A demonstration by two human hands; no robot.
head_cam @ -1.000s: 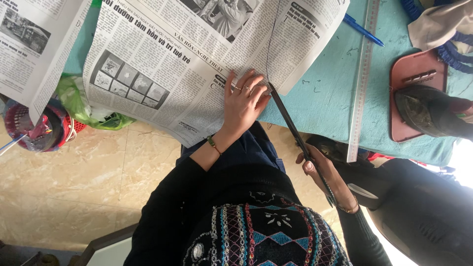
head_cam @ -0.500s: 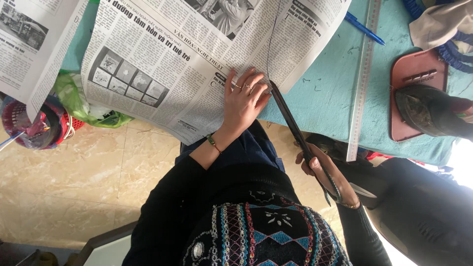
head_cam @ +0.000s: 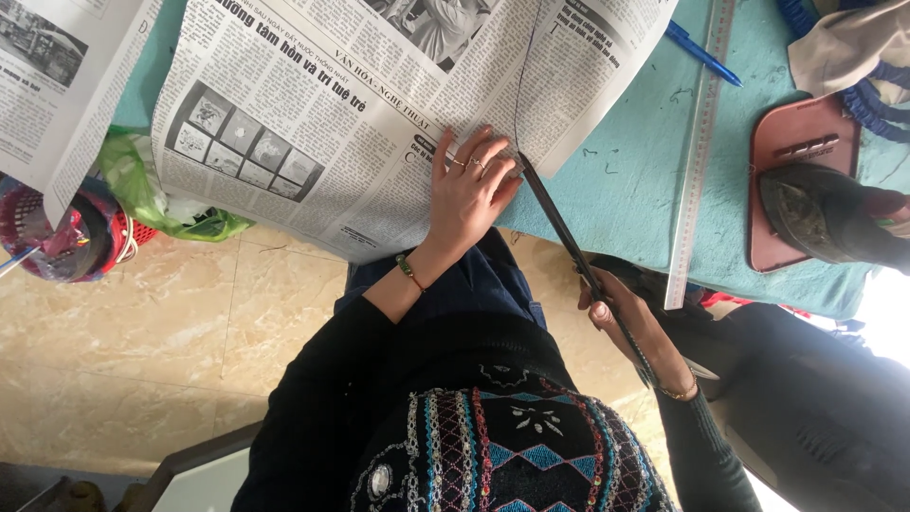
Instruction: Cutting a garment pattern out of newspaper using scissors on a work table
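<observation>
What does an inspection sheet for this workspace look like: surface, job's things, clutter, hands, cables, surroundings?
Surface: teal table, partly covered by paper.
Job's things: newspaper sheet with a drawn line; long dark scissors, tip at the sheet's edge by that line.
Clutter: metal ruler, blue pen, reddish flat case with a dark object on it, second newspaper.
Hands: left hand pressed flat on the newspaper; right hand grips the scissors' handles.
Cables: nothing seen.
Surroundings: beige tiled floor, green plastic bag, red basket.
</observation>
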